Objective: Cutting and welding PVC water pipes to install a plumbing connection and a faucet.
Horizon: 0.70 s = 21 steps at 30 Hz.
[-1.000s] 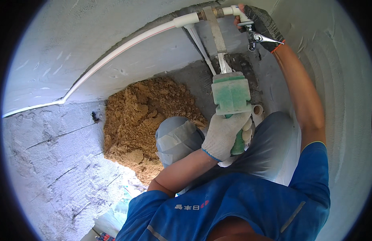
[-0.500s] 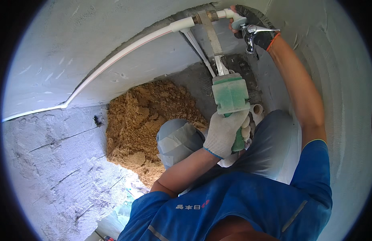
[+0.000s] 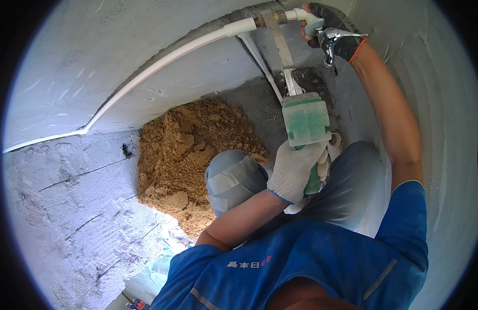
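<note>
Left hand (image 3: 294, 166), white-gloved: fingers are wrapping round the handle (image 3: 312, 182) of a green tool (image 3: 306, 121); boxy body is sitting just beyond them, metal plate (image 3: 278, 42) reaching farther out, beside a white pipe (image 3: 197, 47). Right hand (image 3: 333, 23), dark-gloved: fingers, partly hidden, are pinching a white elbow fitting (image 3: 303, 14); chrome tap (image 3: 328, 45) is hanging just below them. Sand (image 3: 192, 160) is lying left of the left fingers.

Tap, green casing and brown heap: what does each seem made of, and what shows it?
Tap: probably chromed metal, mirror-bright highlights. Green casing: perhaps plastic or painted metal; dull, scuffed faces. Brown heap: apparently sand, matte, loose grains and clumps.
</note>
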Each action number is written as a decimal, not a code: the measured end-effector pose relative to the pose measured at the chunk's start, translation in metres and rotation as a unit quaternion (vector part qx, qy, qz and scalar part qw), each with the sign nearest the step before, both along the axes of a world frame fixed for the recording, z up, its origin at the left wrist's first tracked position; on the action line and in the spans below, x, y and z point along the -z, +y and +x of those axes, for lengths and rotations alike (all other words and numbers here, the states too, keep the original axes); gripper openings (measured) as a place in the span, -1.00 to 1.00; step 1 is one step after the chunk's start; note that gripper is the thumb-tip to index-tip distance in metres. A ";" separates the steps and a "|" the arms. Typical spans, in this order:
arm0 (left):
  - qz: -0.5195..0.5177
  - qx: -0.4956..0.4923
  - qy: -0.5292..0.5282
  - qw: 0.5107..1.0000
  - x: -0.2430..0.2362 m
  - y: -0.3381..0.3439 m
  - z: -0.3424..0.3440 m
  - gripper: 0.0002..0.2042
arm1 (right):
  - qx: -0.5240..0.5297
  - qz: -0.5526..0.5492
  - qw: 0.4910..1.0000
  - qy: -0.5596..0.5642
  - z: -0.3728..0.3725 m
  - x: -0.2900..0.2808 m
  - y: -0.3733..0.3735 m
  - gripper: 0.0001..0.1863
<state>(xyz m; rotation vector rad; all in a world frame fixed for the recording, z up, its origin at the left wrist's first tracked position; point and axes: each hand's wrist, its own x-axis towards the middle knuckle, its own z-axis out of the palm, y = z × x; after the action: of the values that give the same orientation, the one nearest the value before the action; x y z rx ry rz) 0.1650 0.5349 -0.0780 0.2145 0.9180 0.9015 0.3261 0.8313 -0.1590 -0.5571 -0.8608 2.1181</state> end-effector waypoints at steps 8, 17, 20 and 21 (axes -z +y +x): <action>-0.010 -0.007 -0.015 1.000 -0.005 0.000 -0.005 -0.84 | 0.026 0.048 0.990 -0.127 -0.004 0.015 0.010 -0.55; -0.007 -0.017 -0.028 0.999 -0.002 -0.003 -0.004 -0.84 | 0.072 0.218 0.947 -0.223 -0.018 -0.022 -0.018 -0.61; 0.003 -0.019 -0.021 1.000 0.004 -0.002 0.000 -0.85 | 0.078 0.161 0.962 -0.208 -0.021 -0.025 -0.023 -0.56; 0.003 -0.022 -0.015 1.000 0.006 -0.003 0.001 -0.85 | 0.081 0.142 0.966 -0.202 -0.021 -0.023 -0.023 -0.54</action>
<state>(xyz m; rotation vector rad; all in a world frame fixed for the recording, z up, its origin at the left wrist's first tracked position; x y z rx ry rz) 0.1655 0.5324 -0.0836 0.1864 0.8939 0.9460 0.3049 0.8084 -0.1356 -0.8889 -1.2736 1.7180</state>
